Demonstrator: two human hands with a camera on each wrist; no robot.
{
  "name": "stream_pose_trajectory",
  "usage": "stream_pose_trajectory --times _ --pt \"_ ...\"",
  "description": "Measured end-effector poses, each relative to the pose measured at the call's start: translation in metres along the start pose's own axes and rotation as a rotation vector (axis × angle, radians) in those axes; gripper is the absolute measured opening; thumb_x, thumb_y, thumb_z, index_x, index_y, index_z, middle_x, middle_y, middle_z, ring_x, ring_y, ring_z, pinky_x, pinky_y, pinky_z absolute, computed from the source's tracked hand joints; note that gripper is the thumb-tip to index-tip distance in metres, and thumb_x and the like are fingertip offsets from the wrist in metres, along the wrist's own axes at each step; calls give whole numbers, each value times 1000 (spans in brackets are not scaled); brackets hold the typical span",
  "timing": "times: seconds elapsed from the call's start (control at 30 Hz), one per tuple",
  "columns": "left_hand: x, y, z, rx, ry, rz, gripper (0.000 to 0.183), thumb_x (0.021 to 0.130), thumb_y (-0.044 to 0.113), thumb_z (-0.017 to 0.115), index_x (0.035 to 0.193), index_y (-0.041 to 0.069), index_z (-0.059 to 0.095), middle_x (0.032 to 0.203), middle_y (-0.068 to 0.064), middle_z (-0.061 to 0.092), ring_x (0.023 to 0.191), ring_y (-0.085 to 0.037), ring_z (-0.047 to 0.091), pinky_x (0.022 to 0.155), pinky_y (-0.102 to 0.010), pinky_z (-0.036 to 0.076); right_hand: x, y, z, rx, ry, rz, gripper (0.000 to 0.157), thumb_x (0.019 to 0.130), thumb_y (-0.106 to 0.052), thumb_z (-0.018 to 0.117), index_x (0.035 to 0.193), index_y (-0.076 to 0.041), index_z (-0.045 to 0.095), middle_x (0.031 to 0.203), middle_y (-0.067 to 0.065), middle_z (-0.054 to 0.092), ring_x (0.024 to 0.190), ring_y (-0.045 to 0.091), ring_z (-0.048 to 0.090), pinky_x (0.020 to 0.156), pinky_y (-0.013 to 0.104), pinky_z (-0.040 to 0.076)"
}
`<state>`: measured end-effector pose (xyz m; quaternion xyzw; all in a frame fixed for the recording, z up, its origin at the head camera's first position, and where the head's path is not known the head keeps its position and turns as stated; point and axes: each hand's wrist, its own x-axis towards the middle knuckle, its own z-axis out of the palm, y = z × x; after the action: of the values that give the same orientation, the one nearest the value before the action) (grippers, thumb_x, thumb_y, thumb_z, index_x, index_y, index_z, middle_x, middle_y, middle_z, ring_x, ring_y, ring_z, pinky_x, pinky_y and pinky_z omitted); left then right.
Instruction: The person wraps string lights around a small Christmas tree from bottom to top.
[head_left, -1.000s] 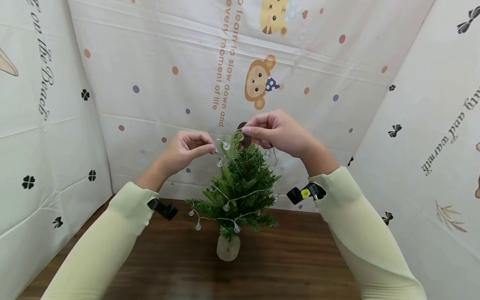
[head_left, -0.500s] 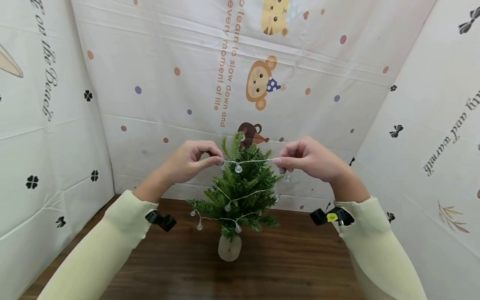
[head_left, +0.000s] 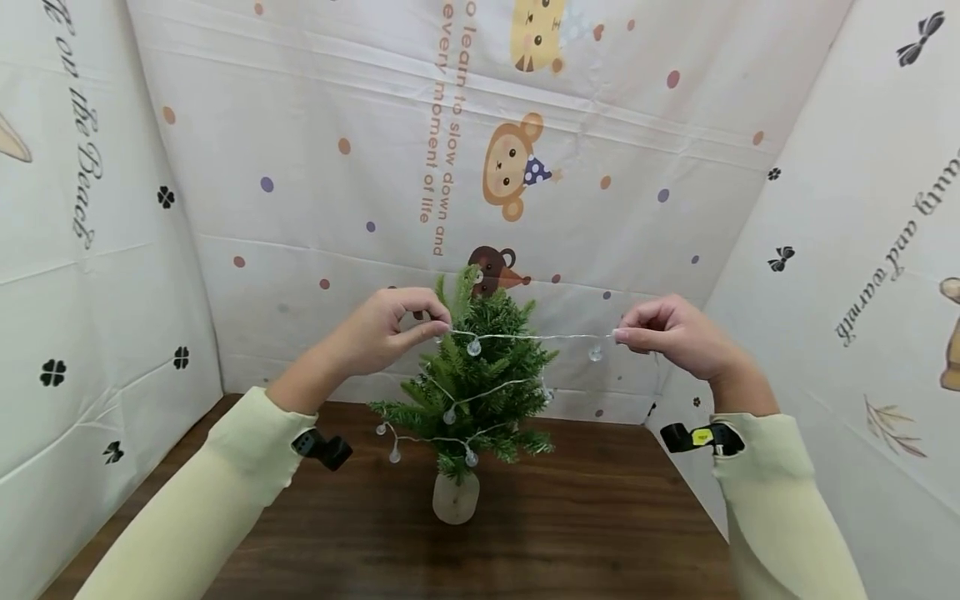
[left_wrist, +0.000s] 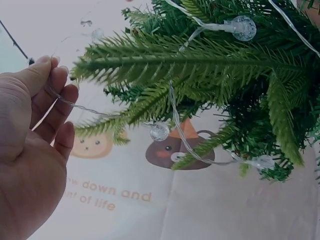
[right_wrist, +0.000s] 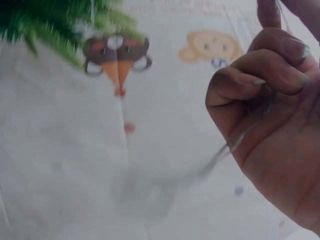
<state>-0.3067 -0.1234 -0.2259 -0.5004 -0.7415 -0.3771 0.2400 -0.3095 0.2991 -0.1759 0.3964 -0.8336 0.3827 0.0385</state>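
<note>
A small artificial Christmas tree [head_left: 491,367] stands upright on a pale rounded base [head_left: 455,500]. My left hand [head_left: 390,329] pinches a clear string light wire [head_left: 540,337] beside the upper left branches. To the right of the tree, my right hand [head_left: 675,333] pinches the same wire, drawn nearly straight across the front of the tree. Two clear globe bulbs [head_left: 596,353] hang from that stretch. Lower turns of the string, with bulbs [head_left: 450,416], circle the branches. In the right wrist view a blurred wire [right_wrist: 220,155] trails out beneath the curled fingers [right_wrist: 280,70].
A dark wooden table [head_left: 562,517] bears the tree. White printed curtains [head_left: 337,200] enclose the back and both sides, the back one close behind the tree. Black cameras [head_left: 330,452] are strapped at both wrists.
My right hand has come down from the treetop and moved out to the right, pulling the wire taut across the front. My left hand has shifted slightly right and down, still pinching.
</note>
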Motion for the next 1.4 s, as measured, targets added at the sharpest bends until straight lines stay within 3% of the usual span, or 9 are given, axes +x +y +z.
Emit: stream_pose_trajectory --times 0.13,0.23,0.37,0.53,0.73,0.87,1.1,1.3,1.4 --pt "6 4 2 86 -28 103 10 96 4 71 103 9 75 99 2 74 89 -10 65 80 -34 53 -10 16 -10 80 -75 59 24 103 0 55 84 -8 67 65 5 33 60 25 31 53 35 31" --pt "13 12 5 160 -94 119 11 94 6 73 105 10 76 103 3 74 95 -11 66 90 -40 53 -18 26 -14 124 -139 123 23 104 -1 53 86 -6 66 67 6 31 63 27 28 55 36 30" --pt "23 25 10 273 -214 103 10 94 11 74 104 12 77 102 3 73 94 -13 66 90 -42 49 -24 35 -17 64 -171 220 23 104 -9 57 82 -6 63 69 6 33 64 28 31 56 33 35" --pt "32 34 17 371 -305 115 9 96 12 73 103 12 76 101 2 73 96 -16 66 90 -39 52 -20 36 -21 -35 -120 343 22 103 -19 63 87 -5 69 66 2 36 63 28 37 59 33 39" --pt "37 40 23 401 -285 87 12 97 10 72 107 11 77 104 0 73 99 -16 67 93 -37 55 3 29 -27 -218 -95 432 23 99 -28 70 96 -7 76 67 -2 44 65 16 45 62 31 40" --pt "41 43 27 393 -298 62 12 97 11 70 108 11 77 106 0 73 101 -17 68 97 -37 55 19 25 -30 -370 -112 431 23 100 -26 68 107 -7 79 68 -2 46 64 13 43 60 28 37" --pt "44 42 33 414 -335 41 11 98 12 70 107 12 76 107 0 74 104 -17 68 102 -38 52 37 26 -24 -529 -89 349 21 101 -17 65 114 -6 79 111 9 74 95 18 60 83 34 49" --pt "43 41 33 429 -322 51 13 97 13 71 109 12 76 108 0 75 104 -17 69 102 -39 53 51 25 -18 -453 10 413 26 102 -22 66 115 -3 77 93 7 76 82 19 64 73 32 54" --pt "41 41 30 432 -302 52 14 97 12 72 110 11 76 109 0 75 105 -17 69 100 -39 53 60 25 -15 -369 65 441 27 103 -23 65 121 -5 75 99 9 79 85 15 71 83 38 58"
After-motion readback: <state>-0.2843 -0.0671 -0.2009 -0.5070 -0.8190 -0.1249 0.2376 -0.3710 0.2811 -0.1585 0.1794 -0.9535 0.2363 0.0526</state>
